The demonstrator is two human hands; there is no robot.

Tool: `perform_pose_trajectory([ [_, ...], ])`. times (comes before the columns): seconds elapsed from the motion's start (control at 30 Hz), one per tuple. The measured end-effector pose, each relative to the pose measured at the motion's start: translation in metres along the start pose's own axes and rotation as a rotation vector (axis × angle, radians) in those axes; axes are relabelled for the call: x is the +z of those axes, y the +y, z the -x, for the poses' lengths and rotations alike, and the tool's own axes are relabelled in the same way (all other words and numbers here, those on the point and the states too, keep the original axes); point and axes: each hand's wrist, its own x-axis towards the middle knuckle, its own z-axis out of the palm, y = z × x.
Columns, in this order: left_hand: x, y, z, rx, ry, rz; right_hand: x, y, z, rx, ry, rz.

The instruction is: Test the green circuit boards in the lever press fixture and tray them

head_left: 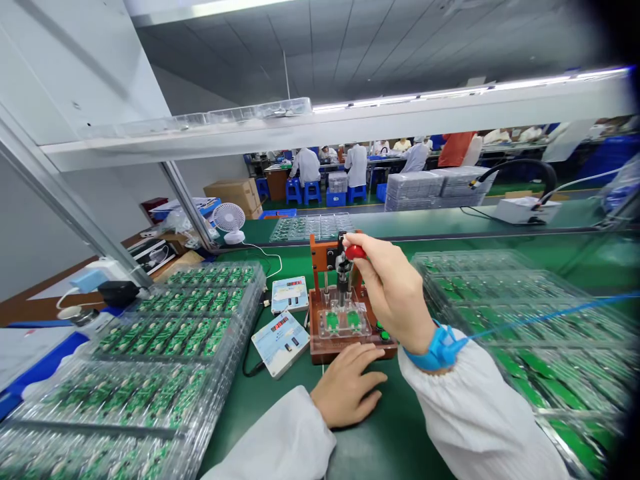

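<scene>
My right hand (393,287), with a blue wrist strap (434,348) at its cuff, is closed around the red knob (355,252) of a lever. That lever belongs to a small press fixture (320,263) with an orange frame and a brown base. Two green circuit boards (353,321) lie in the clear holder under the press head. My left hand (349,387) rests flat on the green mat just in front of the base, fingers spread and holding nothing. Left of the fixture are two white-and-blue meter boxes (281,342) with red digits.
Clear trays of green boards (185,333) are stacked on the left, and more trays (530,333) stand on the right. A small white fan (229,220) sits behind. Overhead runs a white shelf (350,113). A blue cord stretches right from my wrist. People work at benches far back.
</scene>
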Motion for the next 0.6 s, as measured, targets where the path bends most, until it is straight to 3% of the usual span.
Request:
perform_pose_trajectory([
  [0.2, -0.001, 0.001, -0.002, -0.01, -0.008, 0.024, 0.011, 0.005, 0.033, 0.087, 0.042, -0.196],
  [0.37, 0.0, 0.001, -0.004, -0.003, 0.004, -0.004, 0.022, 0.011, 0.062, 0.118, -0.041, -0.368],
  [0.6, -0.001, 0.0, -0.005, 0.006, -0.021, -0.02, 0.031, 0.012, 0.07, 0.187, -0.002, -0.464],
])
